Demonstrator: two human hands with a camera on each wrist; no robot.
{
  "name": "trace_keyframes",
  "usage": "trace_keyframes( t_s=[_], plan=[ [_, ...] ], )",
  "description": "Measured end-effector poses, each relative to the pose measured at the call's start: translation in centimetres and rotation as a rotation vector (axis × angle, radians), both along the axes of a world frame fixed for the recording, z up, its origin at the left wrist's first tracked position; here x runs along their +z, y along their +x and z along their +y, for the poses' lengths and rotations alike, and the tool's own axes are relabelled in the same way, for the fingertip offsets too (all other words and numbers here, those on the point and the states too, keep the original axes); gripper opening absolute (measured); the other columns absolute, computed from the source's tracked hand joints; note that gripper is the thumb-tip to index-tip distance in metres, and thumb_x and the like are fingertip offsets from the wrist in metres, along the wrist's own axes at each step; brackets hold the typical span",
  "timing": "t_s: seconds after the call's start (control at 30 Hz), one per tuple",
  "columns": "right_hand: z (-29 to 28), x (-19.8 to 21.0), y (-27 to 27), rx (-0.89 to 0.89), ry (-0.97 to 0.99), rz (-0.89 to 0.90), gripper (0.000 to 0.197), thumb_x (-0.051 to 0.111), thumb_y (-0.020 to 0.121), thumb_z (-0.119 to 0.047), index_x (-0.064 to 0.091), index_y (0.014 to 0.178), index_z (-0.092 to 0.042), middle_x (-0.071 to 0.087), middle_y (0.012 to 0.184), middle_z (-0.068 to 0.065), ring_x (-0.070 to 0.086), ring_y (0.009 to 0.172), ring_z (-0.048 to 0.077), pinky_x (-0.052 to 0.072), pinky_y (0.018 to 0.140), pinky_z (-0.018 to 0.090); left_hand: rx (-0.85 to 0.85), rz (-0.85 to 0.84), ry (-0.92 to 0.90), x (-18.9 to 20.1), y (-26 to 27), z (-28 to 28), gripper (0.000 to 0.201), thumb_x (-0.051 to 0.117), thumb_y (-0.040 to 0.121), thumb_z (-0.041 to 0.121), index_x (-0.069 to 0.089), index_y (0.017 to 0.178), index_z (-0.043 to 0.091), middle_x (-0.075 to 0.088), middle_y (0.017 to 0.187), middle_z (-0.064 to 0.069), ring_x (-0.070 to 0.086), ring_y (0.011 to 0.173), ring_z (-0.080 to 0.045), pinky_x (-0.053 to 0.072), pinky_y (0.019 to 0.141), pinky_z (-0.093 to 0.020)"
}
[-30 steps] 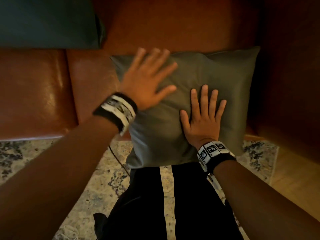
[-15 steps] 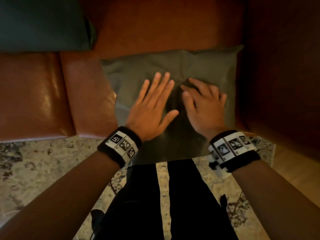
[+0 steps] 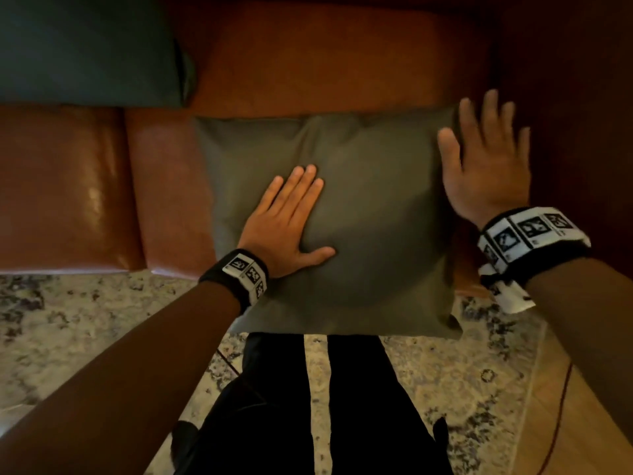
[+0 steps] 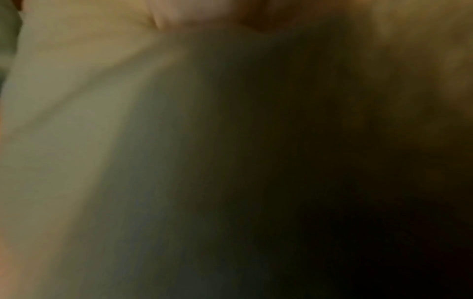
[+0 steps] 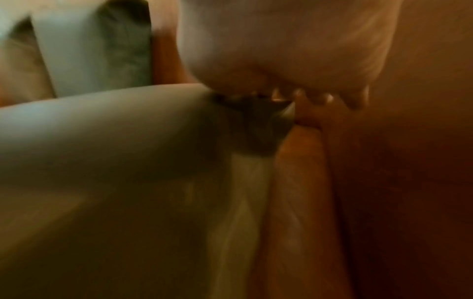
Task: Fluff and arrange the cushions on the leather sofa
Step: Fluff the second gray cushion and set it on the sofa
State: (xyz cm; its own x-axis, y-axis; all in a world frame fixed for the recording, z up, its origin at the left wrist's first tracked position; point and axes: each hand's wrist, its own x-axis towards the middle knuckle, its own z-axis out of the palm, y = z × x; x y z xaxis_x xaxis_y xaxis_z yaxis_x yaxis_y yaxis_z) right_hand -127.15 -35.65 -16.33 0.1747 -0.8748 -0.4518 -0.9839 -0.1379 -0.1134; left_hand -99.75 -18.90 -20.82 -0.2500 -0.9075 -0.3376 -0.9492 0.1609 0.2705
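The cushion (image 3: pixel 359 207) lies flat on the sofa (image 3: pixel 164 200) seat, near edge overhanging. The left hand (image 3: pixel 284 221) presses it, fingers straight; the right hand (image 3: pixel 486 166), spread, hovers at its right edge. The right wrist view shows a second cushion (image 5: pixel 89 50) far left.

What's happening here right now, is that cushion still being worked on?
A person stands at the leather sofa working on the grey-green cushion, which lies flat on the seat with its near edge overhanging the front. The left hand presses flat on the cushion's face, fingers straight. The right hand is open at the cushion's right edge, blurred, so contact is unclear. A darker cushion leans against the backrest further left. The cushion is not yet stood up in place.
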Motion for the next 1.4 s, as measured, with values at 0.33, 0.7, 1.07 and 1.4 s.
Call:
trace_keyframes(
  t_s=[0.33,0.7,1.07,1.4],
  plan=[
    [-7.0,-1.3,2.6,0.195,0.475,0.208,0.086,-0.007,0.09,-0.085,0.015,0.163,-0.046,0.012,0.174,-0.004,0.011,0.16,0.03,0.001,0.128,0.058,-0.018,0.021,-0.037,-0.8,1.9,1.0,0.107,0.036,0.09,0.082,0.018,0.162,0.004,0.013,0.171,-0.014,0.009,0.159,-0.028,0.01,0.129,-0.048],
    [5.7,-2.1,0.9,0.535,-0.043,-0.187,0.067,0.029,0.108,-0.059,0.016,0.167,-0.03,0.008,0.175,0.0,0.004,0.162,0.027,0.004,0.13,0.05,-0.039,0.042,-0.042,-1.2,1.2,0.3,0.107,0.037,0.09,0.081,0.016,0.163,0.005,0.009,0.172,-0.013,0.005,0.16,-0.027,0.005,0.129,-0.048],
    [12.3,-0.7,0.9,0.168,-0.081,-0.272,0.071,0.03,0.107,-0.054,0.011,0.168,-0.022,0.0,0.175,0.003,0.0,0.162,0.029,0.006,0.13,0.053,-0.046,0.034,0.003,-1.0,1.1,-0.3,0.105,0.033,0.091,0.08,0.009,0.164,0.007,0.005,0.172,-0.014,0.002,0.16,-0.029,-0.001,0.129,-0.046],
    [17.4,1.9,2.1,-0.495,-0.152,-0.288,0.07,0.025,0.107,-0.055,0.025,0.164,-0.013,0.012,0.173,0.012,0.017,0.159,0.029,0.019,0.129,0.049,-0.054,-0.01,-0.025,-1.0,-0.2,-0.5,0.102,0.027,0.094,0.078,0.008,0.164,0.005,0.004,0.172,-0.015,0.001,0.16,-0.03,0.0,0.129,-0.048]
  ],
)
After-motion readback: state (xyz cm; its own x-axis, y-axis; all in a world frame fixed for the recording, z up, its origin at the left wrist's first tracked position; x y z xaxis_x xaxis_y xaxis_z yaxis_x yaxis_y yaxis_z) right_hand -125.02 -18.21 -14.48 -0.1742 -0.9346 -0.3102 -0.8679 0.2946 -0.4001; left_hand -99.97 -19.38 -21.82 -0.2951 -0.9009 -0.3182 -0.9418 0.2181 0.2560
